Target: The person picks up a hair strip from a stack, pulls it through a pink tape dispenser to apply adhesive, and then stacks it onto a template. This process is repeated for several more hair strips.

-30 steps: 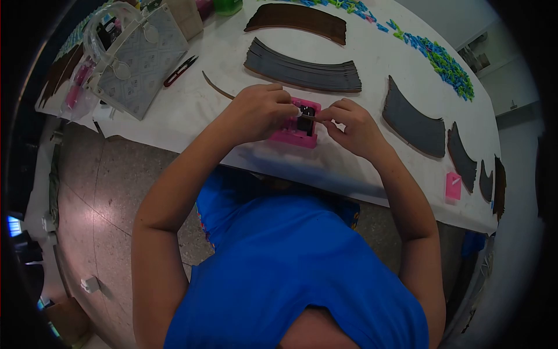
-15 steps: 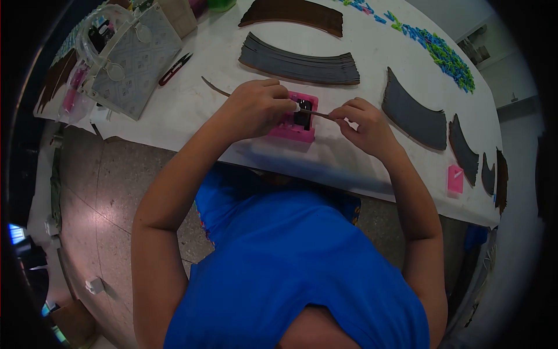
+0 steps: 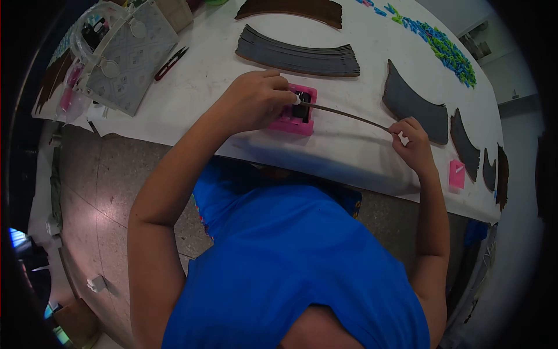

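Observation:
My left hand (image 3: 258, 100) is closed in a pinch over a pink holder (image 3: 297, 129). A small white piece (image 3: 297, 99) shows at its fingertips, against one end of a thin brown strip (image 3: 349, 114). I cannot make out what the white piece is. In the holder stands a small black container (image 3: 301, 110), partly covered by my hand and the strip. My right hand (image 3: 414, 142) pinches the strip's other end, so it spans the gap between both hands in a slight curve above the white-covered table.
Curved dark sheets cut into strips (image 3: 296, 53) lie beyond my hands, with further dark pieces (image 3: 414, 104) to the right. A pink box (image 3: 456, 174) sits near the front edge. Thread snips (image 3: 171, 64) and a grey patterned bag (image 3: 132, 61) are at left; blue and green clips (image 3: 447, 55) lie far right.
My right hand has moved away to the right, holding the strip's end. More strip now stretches between the hands, and its tail left of my left hand no longer shows.

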Tool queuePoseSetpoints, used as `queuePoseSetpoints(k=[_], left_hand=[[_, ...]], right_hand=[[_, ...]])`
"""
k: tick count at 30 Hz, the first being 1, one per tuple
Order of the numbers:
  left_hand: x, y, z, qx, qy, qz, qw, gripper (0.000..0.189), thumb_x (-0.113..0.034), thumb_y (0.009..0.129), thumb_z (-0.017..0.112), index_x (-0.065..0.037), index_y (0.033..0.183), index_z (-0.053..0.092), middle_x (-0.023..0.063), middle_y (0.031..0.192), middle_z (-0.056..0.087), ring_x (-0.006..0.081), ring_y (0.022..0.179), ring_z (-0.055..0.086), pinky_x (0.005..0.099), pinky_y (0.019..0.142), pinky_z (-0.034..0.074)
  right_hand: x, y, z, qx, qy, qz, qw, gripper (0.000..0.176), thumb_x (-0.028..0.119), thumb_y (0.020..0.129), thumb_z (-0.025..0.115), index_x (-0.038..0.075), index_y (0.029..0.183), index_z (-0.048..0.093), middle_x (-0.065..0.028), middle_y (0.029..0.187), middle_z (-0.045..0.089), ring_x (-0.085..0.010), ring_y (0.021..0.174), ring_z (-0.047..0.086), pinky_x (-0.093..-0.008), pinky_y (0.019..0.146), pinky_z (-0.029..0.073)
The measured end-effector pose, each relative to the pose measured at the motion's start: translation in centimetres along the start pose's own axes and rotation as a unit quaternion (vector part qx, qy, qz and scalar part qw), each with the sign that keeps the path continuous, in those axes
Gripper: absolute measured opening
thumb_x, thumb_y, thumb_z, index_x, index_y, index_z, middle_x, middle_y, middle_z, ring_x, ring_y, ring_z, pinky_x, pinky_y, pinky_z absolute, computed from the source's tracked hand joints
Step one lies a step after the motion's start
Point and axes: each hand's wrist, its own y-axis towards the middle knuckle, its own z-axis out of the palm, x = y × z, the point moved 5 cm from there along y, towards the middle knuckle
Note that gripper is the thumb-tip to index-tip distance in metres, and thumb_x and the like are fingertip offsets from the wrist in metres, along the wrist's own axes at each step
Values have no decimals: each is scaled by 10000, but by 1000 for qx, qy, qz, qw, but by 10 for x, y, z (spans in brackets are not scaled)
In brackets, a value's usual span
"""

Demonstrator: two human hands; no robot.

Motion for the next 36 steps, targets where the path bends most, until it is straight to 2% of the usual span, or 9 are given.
queuePoseSetpoints(k=[4,6,10,15,22,25,31,34,36], left_hand=[[0,1,-2,-1,12,9,1000,203,-54,770,743,-134,956,755,68,911,697,266,894,682,405,739,585],[0,2,-1,16,0,7,1000,284,-8,735,766,-103,1003,756,92,959,705,279,913,683,407,754,580],[-2,6,0,34,-2,1,999,278,-12,736,766,-102,999,759,89,937,694,277,913,683,406,753,580],[-4,9,0,33,-2,9,999,264,-23,738,772,-99,990,762,82,922,687,277,907,682,406,749,580],[-4,13,0,42,20,10,999,212,-92,739,786,-136,947,789,66,902,700,257,922,695,387,766,596],[-5,14,0,49,8,9,999,277,-12,732,774,-101,995,777,83,932,695,285,912,685,408,762,585],[-5,16,4,42,5,5,999,245,-6,753,761,-97,980,772,85,909,691,283,898,682,411,748,580],[-8,21,10,23,-23,9,999,197,-17,779,753,-92,961,765,82,869,685,279,866,668,407,730,569],[-11,25,14,-16,-34,11,999,168,-27,799,749,-87,956,756,79,832,677,274,847,652,397,722,561]], right_hand=[[-5,-7,-1,-6,6,8,1000,159,-69,796,688,14,931,706,-84,879,659,-235,842,659,-338,665,533],[-4,-8,-3,-12,-3,16,1000,164,-74,789,687,12,928,701,-84,875,656,-243,836,657,-344,690,536],[-7,-10,-3,-14,3,25,1000,172,-76,782,689,12,930,699,-84,876,654,-244,840,656,-344,706,537],[-9,-12,-5,-17,-10,19,1000,185,-79,774,687,15,932,698,-88,883,653,-250,856,656,-349,753,538],[-10,-12,-6,-19,-9,18,1000,189,-74,771,689,11,940,697,-98,888,651,-253,856,653,-352,757,538],[-10,-12,-8,-26,-14,14,999,188,-73,773,688,9,942,696,-102,888,650,-254,851,651,-352,750,538],[-9,-9,-23,-36,-40,-28,998,196,-84,778,673,1,954,689,-106,911,648,-264,855,647,-352,749,537],[-15,-7,-43,-59,3,22,998,211,-95,774,667,-1,962,688,-113,950,644,-270,872,646,-354,775,531],[-4,1,-68,-79,-58,-34,995,238,-105,778,664,1,988,697,-116,975,632,-259,883,644,-353,806,530]])
